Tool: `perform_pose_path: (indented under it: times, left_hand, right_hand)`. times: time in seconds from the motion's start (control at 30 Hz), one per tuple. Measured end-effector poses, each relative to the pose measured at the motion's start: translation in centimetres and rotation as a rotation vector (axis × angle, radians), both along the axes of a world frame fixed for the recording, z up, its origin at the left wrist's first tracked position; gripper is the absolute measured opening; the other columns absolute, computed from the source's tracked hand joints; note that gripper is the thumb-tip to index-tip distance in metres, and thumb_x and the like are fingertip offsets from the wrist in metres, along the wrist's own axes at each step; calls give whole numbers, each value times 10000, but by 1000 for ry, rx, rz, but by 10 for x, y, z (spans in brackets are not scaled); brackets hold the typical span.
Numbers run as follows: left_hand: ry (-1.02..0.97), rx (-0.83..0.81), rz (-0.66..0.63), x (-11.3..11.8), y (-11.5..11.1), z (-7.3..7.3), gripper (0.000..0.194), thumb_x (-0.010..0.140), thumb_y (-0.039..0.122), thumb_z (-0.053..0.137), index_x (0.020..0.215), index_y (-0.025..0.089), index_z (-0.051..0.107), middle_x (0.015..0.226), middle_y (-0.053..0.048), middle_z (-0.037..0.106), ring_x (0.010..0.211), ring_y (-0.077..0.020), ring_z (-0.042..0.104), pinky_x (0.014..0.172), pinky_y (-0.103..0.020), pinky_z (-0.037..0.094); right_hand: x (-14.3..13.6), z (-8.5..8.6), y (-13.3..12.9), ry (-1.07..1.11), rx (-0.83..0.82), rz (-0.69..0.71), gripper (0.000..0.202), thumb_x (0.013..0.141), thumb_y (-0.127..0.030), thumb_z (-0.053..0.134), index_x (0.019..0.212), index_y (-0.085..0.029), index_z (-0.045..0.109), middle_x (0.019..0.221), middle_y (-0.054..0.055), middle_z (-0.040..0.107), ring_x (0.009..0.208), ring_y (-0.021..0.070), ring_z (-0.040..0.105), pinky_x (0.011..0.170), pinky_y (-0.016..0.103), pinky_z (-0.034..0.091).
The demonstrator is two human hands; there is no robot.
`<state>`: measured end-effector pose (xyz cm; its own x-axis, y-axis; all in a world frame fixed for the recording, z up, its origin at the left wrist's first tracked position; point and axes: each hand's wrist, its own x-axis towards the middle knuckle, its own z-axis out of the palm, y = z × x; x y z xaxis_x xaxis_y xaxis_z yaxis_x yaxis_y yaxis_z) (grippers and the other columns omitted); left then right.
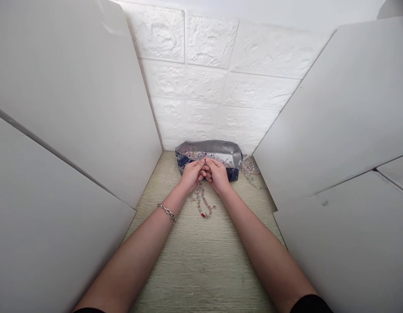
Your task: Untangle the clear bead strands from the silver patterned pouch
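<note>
Presently, I'm seeing a beaded strand (206, 202) lying on the wood-grained surface (194, 261) at six o'clock from the left hand (192, 173) and right hand (218, 173). Its long axis is running nearly twelve to six, its looped end, with red beads (203, 215), pointing toward me. Just beyond, thumbs and fingertips are meeting; I cannot tell whether they're closing on the strand. Behind, at twelve, an open bag (233, 174) is holding loose beads (194, 154); more strands (251, 167) are lying at three o'clock.
</note>
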<state>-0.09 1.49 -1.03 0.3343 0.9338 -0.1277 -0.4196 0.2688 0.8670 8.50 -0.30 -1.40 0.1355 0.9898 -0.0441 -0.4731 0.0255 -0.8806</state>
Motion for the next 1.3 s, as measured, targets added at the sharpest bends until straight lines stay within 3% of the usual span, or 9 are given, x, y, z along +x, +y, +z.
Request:
perform_pose_path:
  times: [0.2,0.47,0.8,1.3]
  left_hand:
    - [-23,-29,7,0,2,1,204,624,288,594,667,100,528,558,-9,574,318,0,383,273,-137,148]
    - [-24,-43,-12,0,2,1,151,604,194,578,716,97,551,571,-5,579,344,-7,408,287,-140,167]
    - [-46,13,-30,0,2,-2,231,606,214,609,769,133,466,589,29,555,333,2,401,278,-124,167]
    - [-13,34,-33,0,2,-3,234,626,238,592,797,139,466,578,34,537,334,-4,408,277,-125,171]
  right_hand:
    - [1,-1,2,3,3,-9,261,643,-334,578,832,-155,553,426,-90,393,280,10,243,280,164,147]
    - [2,0,1,30,3,-1,270,641,-331,577,850,-163,543,439,-90,401,289,10,236,286,163,149]
    - [2,1,0,42,-4,3,267,631,-316,588,839,-153,554,467,-81,414,302,7,256,288,162,154]
    - [8,3,-1,99,-30,134,206,622,-236,585,807,-148,568,458,-85,390,315,8,265,300,157,163]
